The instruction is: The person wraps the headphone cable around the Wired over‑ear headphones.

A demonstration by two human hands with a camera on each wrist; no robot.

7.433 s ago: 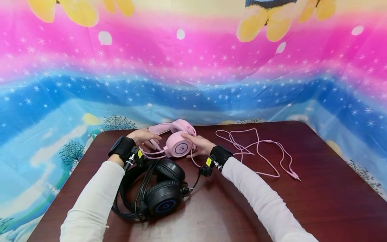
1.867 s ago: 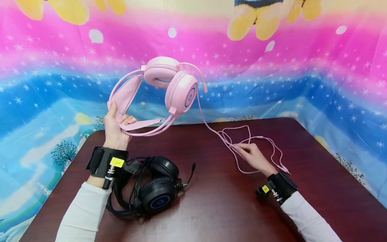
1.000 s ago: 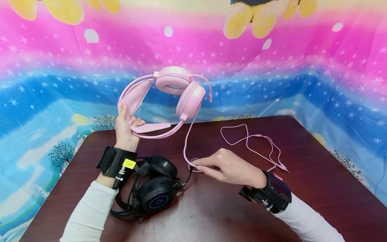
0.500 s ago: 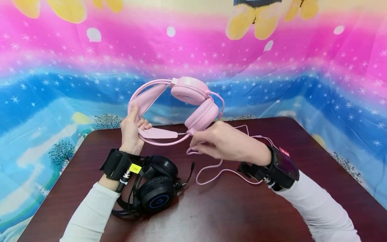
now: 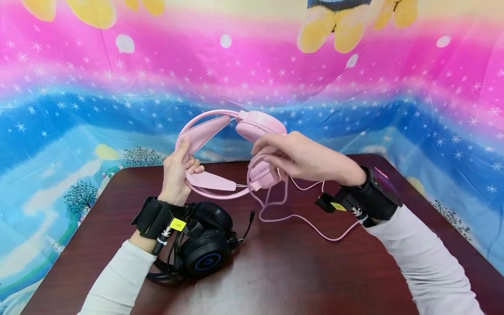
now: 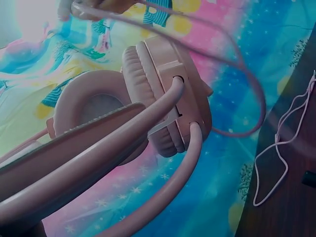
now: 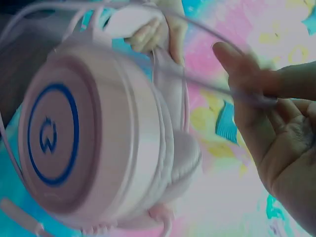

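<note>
Half a second ago the right hand [image 5: 303, 157] was below the ear cups with the pink cable [image 5: 299, 217]; now it is up against the cups of the pink headset [image 5: 236, 148], carrying the cable in a loop around them. Its fingers are curled, thumb and forefinger pinching the cable, as the right wrist view shows. The left hand [image 5: 179, 173] grips the headband, thumb up along the padded band, holding the headset in the air above the back of the dark table [image 5: 299, 271], lower than before. Loose cable hangs from the cups and trails across the table under the right wrist. Just beneath the left wrist a black headset [image 5: 204, 245] lies on the table, its microphone boom pointing towards the pink cable. Behind hangs a pink and blue starred backdrop [image 5: 78, 100].
</note>
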